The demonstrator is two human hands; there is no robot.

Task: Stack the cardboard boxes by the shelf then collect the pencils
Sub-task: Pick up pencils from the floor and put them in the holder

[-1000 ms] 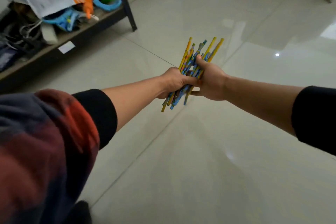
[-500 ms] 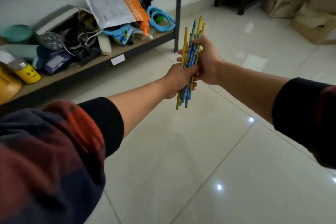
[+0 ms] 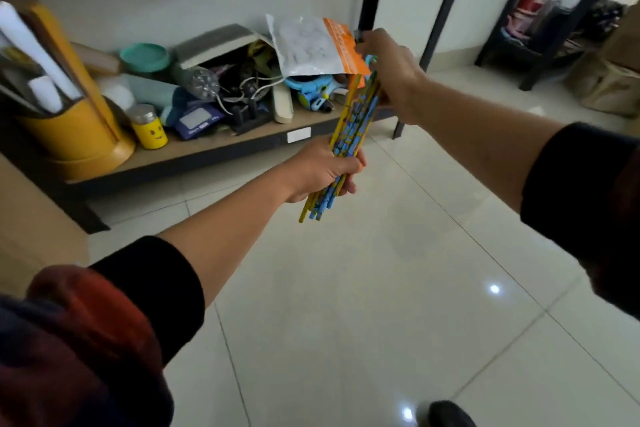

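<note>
A bundle of several yellow and blue pencils (image 3: 353, 121) stands nearly upright in front of me. My left hand (image 3: 322, 170) grips the bundle near its lower end. My right hand (image 3: 391, 76) is curled over the top ends, its back toward me, hiding the tips. A brown cardboard box (image 3: 31, 229) shows at the left edge beside the low shelf (image 3: 221, 146). More cardboard boxes (image 3: 606, 87) sit on the floor at the far right.
The low shelf holds a yellow bin (image 3: 69, 128), a yellow smiley jar (image 3: 150, 130), cables, toys and a white-and-orange bag (image 3: 311, 45). A second dark rack (image 3: 540, 28) stands at the back right. Glossy tiled floor (image 3: 381, 288) stretches below my arms.
The view has swung left and up toward the shelf. The pencil bundle went from fanned and tilted to tidy and nearly upright, and my right hand slid up to its top.
</note>
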